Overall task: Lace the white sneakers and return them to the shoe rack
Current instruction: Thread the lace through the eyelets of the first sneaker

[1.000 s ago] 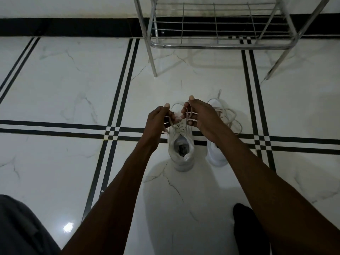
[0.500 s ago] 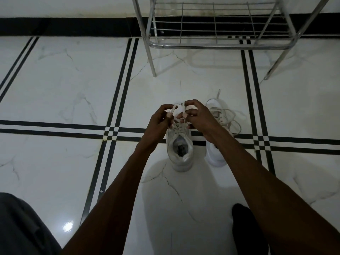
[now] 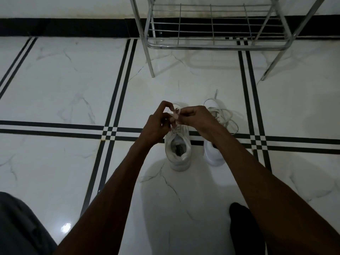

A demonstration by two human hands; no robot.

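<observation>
Main risk as I read it: the lace (image 3: 176,115) slips out of my pinch before the knot is cinched, and the bow falls apart over the left sneaker (image 3: 178,150). The pinch is tiny and both hands crowd the same spot, so one loose finger would do it. Second risk: pulling unevenly drags the light shoe across the slick floor (image 3: 73,85) or tips it. Third: the other sneaker (image 3: 214,153), just right of centre, has loose lace loops (image 3: 227,118) spilling onto the floor beside my right forearm; a careless sweep could snag them.

Pose: both arms reach in from the bottom of the frame and meet at centre. My left hand (image 3: 156,126) is curled, thumb and forefinger pressed together on a strand, the other fingers tucked. My right hand (image 3: 196,117) is also curled, fingertips pinching the small lace loop that stands between the two hands. I can't tell exactly how the strands cross.

Both sneakers sit on the floor at centre frame, toes away from me, not touching. The shoe rack (image 3: 217,43) stands at the top of the frame, well apart, its visible shelf bare. Racking not yet done.
</observation>
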